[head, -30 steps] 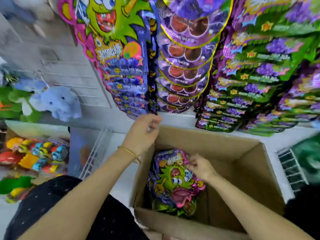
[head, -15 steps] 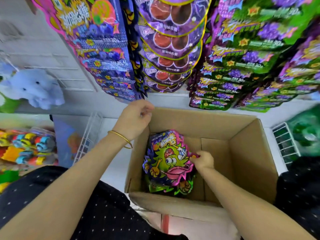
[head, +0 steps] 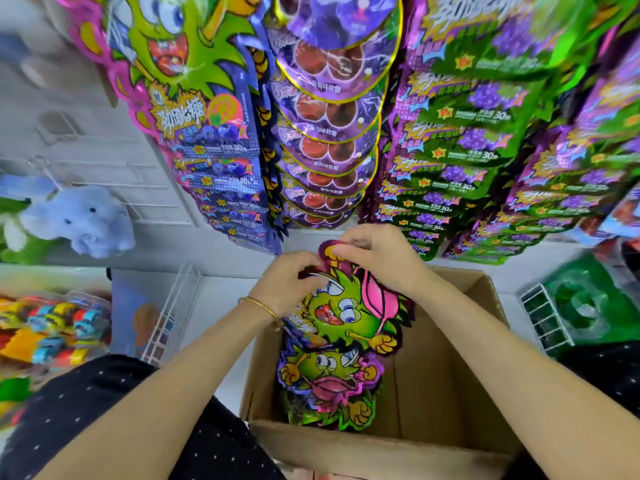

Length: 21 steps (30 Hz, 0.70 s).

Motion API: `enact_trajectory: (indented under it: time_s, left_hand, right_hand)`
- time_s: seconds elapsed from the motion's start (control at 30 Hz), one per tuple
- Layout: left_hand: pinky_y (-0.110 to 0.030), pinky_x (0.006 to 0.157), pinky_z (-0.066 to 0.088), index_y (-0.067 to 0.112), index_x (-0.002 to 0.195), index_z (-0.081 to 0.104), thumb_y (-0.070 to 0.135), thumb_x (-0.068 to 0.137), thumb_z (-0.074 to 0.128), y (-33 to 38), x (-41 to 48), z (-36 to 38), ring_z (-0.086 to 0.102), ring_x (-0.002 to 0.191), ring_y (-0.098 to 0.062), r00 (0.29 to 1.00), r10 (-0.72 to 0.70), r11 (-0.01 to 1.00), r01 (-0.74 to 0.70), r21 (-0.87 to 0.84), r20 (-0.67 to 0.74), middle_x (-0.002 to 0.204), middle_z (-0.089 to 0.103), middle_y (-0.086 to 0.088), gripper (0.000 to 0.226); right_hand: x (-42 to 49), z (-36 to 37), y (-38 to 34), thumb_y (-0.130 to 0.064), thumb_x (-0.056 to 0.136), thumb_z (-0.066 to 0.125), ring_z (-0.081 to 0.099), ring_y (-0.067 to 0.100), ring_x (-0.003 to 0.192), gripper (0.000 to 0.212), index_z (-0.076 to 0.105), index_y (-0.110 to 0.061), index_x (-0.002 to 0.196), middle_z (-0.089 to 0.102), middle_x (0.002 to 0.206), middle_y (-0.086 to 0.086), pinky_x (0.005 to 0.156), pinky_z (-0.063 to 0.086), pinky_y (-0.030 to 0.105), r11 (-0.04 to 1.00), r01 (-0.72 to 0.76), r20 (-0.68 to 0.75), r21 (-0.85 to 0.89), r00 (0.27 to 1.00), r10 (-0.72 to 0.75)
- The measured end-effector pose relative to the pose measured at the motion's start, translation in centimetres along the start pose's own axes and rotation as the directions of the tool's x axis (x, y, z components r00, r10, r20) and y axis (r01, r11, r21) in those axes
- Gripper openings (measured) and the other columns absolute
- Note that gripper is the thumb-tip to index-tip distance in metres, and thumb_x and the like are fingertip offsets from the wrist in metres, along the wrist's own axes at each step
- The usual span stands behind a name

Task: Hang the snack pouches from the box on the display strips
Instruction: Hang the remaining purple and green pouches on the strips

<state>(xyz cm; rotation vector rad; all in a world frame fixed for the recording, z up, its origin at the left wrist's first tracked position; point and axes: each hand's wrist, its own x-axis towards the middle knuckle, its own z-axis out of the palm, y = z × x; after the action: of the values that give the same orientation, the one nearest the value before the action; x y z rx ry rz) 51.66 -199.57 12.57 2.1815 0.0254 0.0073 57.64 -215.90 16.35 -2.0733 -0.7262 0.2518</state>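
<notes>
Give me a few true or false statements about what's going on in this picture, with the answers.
1. The left hand and the right hand both pinch the top of one monster pouch. True.
2. The cardboard box is empty. False: more pouches lie inside it.
3. A blue plush elephant is at the left. True.
4. The gold bangle sits on the right wrist. False: it is on the left wrist.

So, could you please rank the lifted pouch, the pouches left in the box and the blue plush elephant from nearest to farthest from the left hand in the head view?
1. The lifted pouch: pinched near its top by the left hand.
2. The remaining pouches, in the box: just below that hand.
3. The blue plush elephant: far off to the left.
</notes>
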Motion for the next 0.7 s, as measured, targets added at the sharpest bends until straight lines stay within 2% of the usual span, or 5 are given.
enact_trajectory:
  time_s: [0.17,0.3,0.4,0.5,0.7]
  left_hand:
    - [-0.017,0.071,0.042,0.014,0.085,0.058,0.008,0.084,0.063,-0.5,-0.2,-1.9,0.051,0.074,-0.012,0.943,-0.151,0.971,0.087,-0.222,-0.295,0.079,0.057,-0.003,0.009]
    - [-0.035,0.067,0.044,0.021,0.073,0.059,0.008,0.084,0.062,-1.0,-1.0,-3.2,0.052,0.07,-0.019,0.909,-0.226,0.925,0.088,-0.37,-0.35,0.075,0.059,-0.008,0.017]
    - [-0.025,0.049,0.038,0.021,0.066,0.06,0.01,0.083,0.063,-0.7,-1.7,-4.2,0.048,0.055,-0.014,0.904,-0.266,0.873,0.078,-0.482,-0.335,0.061,0.057,0.001,0.021]
    - [-0.021,0.053,0.049,0.02,0.073,0.058,0.001,0.08,0.063,1.7,-2.5,-7.4,0.06,0.055,-0.005,0.9,-0.302,0.777,0.041,-0.628,-0.315,0.056,0.065,0.01,0.02]
    - [-0.024,0.081,0.047,0.005,0.11,0.056,-0.008,0.08,0.056,7.9,-0.8,-19.8,0.055,0.091,-0.016,0.712,-0.11,0.868,-0.27,-0.416,-0.693,0.099,0.06,-0.006,0.033]
  right_hand:
    - [-1.5,-3.0,0.8,-0.027,0.092,0.054,0.061,0.018,0.094,0.016,0.067,-0.018,0.091,0.066,0.096,0.004,0.076,0.044,0.019,0.942,-0.197,-0.166,0.272,0.955,0.248]
    - [-1.6,-2.2,-0.7,-0.012,0.086,0.063,0.06,-0.006,0.072,0.01,0.063,-0.022,0.084,0.062,0.083,-0.009,0.067,0.045,0.007,0.921,-0.153,-0.195,0.358,0.952,0.234]
    - [-0.4,-1.6,-3.2,-0.01,0.086,0.063,0.055,0.005,0.073,0.007,0.064,-0.008,0.079,0.06,0.075,-0.001,0.071,0.043,0.021,0.951,-0.061,-0.247,0.302,0.959,0.14]
    - [1.1,-2.2,-6.6,-0.007,0.087,0.061,0.049,-0.005,0.059,0.022,0.055,-0.016,0.069,0.053,0.063,-0.014,0.062,0.039,0.013,0.959,0.006,-0.258,0.282,0.964,0.07]
    - [5.6,-4.2,-13.8,-0.011,0.084,0.066,0.053,-0.005,0.061,0.015,0.067,-0.013,0.099,0.058,0.074,-0.004,0.07,0.045,0.019,0.977,0.182,-0.247,-0.112,0.947,-0.205]
